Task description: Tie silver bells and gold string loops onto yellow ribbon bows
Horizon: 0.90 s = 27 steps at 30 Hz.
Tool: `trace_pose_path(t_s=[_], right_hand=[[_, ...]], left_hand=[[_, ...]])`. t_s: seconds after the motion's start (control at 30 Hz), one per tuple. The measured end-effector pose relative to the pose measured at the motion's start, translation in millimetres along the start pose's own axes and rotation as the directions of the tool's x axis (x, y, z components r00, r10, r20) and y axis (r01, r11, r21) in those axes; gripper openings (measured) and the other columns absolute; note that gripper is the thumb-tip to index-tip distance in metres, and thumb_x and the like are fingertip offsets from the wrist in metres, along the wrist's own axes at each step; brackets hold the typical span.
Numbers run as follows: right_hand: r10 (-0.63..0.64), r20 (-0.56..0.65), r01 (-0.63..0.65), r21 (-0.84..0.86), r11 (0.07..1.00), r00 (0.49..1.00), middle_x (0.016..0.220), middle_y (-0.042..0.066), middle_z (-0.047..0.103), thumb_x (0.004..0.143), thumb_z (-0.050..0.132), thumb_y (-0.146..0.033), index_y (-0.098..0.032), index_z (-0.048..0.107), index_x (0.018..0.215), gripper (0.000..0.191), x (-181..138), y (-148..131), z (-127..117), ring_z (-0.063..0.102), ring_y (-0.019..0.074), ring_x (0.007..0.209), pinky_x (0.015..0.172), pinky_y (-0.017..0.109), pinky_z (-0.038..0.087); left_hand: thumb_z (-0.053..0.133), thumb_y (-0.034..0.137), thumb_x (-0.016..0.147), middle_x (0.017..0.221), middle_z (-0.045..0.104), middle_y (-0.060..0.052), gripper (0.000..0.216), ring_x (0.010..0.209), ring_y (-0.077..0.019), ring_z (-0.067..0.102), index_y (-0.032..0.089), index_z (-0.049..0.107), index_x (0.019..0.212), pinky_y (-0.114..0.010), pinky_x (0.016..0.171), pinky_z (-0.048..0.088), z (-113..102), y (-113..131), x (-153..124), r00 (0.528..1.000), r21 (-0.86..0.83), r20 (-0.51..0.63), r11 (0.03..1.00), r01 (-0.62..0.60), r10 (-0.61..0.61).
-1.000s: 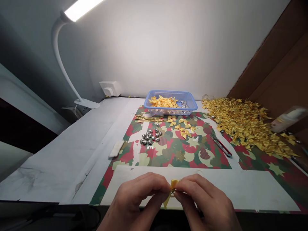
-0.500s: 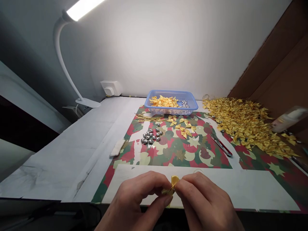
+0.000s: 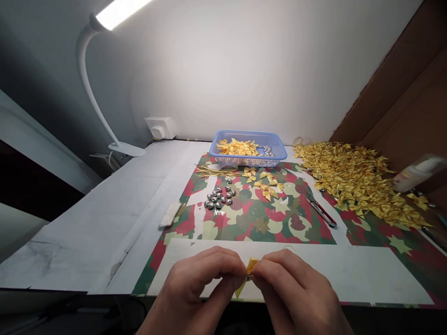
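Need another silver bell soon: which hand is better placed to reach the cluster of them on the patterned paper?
Probably the left hand. The silver bells lie ahead and left of centre, on its side. The right hand would have to cross over. Both hands now pinch the yellow bow, so the right must keep its grip alone.

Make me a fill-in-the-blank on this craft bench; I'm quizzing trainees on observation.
1. Both hands pinch one small ____ bow.
2. The basket at the wall is ____ in colour.
3. The silver bells lie ____ of the pliers.
4. The big bow pile lies to the basket's ____.

Missing words: yellow; blue; left; right
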State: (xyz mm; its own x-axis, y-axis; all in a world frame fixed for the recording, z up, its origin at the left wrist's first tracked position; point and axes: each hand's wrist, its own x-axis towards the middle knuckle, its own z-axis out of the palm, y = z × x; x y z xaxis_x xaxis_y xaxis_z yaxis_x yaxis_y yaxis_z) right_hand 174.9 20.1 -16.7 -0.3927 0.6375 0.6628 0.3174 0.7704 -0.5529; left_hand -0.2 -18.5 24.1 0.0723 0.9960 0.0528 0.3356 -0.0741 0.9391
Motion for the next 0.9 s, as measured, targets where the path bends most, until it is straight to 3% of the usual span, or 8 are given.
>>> trace_pose_path(t_s=[0.17, 0.27, 0.43, 0.57, 0.7, 0.9], right_hand=[[0.055, 0.033, -0.058, 0.093, 0.994, 0.998, 0.084, 0.003, 0.063, 0.090, 0.055, -0.004, -0.018, 0.063, 0.099, 0.018, 1, 0, -5, 0.059, 0.0139, 0.073, 0.064, 0.023, 0.049], [0.183, 0.082, -0.195, 0.183, 0.964, 0.980, 0.088, -0.001, 0.062, 0.087, 0.059, -0.005, -0.023, 0.059, 0.100, 0.022, 3, 1, -11, 0.056, 0.0107, 0.067, 0.061, 0.021, 0.046], [0.367, 0.231, -0.430, 0.370, 0.824, 0.901, 0.088, -0.004, 0.059, 0.084, 0.062, -0.014, -0.027, 0.061, 0.103, 0.023, 7, 5, -14, 0.051, 0.0092, 0.061, 0.055, 0.019, 0.043], [0.330, 0.281, -0.413, 0.321, 0.852, 0.901, 0.073, -0.003, 0.056, 0.087, 0.059, -0.015, -0.021, 0.062, 0.086, 0.007, 9, 6, -11, 0.048, 0.0111, 0.060, 0.054, 0.023, 0.038], [0.300, 0.295, -0.379, 0.258, 0.889, 0.907, 0.070, -0.002, 0.054, 0.091, 0.054, -0.016, -0.020, 0.059, 0.080, 0.013, 11, 4, -10, 0.048, 0.0114, 0.061, 0.054, 0.023, 0.036], [0.362, 0.295, -0.444, 0.289, 0.848, 0.884, 0.067, -0.004, 0.051, 0.092, 0.053, -0.021, -0.021, 0.058, 0.077, 0.016, 10, 1, -8, 0.046, 0.0109, 0.058, 0.052, 0.023, 0.033]], left_hand=[[0.060, 0.023, 0.089, 0.076, 0.069, 0.001, 0.015, 0.072, -0.0170, 0.063, 0.024, 0.070, 0.078, -0.024, 0.067, 0.052, -2, 3, 1, 0.991, -0.143, 0.000, 0.980, 0.136, -0.137], [0.066, 0.023, 0.085, 0.075, 0.070, 0.000, 0.011, 0.074, -0.0182, 0.063, 0.024, 0.072, 0.075, -0.024, 0.069, 0.052, -3, 4, 1, 0.977, -0.214, -0.020, 0.955, 0.204, -0.213], [0.069, 0.022, 0.082, 0.074, 0.070, -0.002, 0.012, 0.073, -0.0203, 0.063, 0.022, 0.073, 0.071, -0.026, 0.068, 0.052, -3, 5, 3, 0.973, -0.237, -0.029, 0.947, 0.217, -0.230], [0.066, 0.022, 0.083, 0.072, 0.071, -0.001, 0.014, 0.070, -0.0190, 0.064, 0.023, 0.073, 0.071, -0.024, 0.066, 0.051, -2, 8, 4, 0.977, -0.181, -0.022, 0.962, 0.204, -0.211], [0.067, 0.024, 0.084, 0.074, 0.074, 0.000, 0.010, 0.072, -0.0186, 0.068, 0.024, 0.072, 0.076, -0.022, 0.070, 0.054, -1, 11, 3, 0.979, -0.109, -0.048, 0.975, 0.194, -0.200], [0.071, 0.024, 0.080, 0.082, 0.077, 0.002, 0.008, 0.079, -0.0206, 0.074, 0.029, 0.074, 0.086, -0.021, 0.074, 0.057, 0, 12, 2, 0.972, -0.176, -0.042, 0.959, 0.223, -0.233]])
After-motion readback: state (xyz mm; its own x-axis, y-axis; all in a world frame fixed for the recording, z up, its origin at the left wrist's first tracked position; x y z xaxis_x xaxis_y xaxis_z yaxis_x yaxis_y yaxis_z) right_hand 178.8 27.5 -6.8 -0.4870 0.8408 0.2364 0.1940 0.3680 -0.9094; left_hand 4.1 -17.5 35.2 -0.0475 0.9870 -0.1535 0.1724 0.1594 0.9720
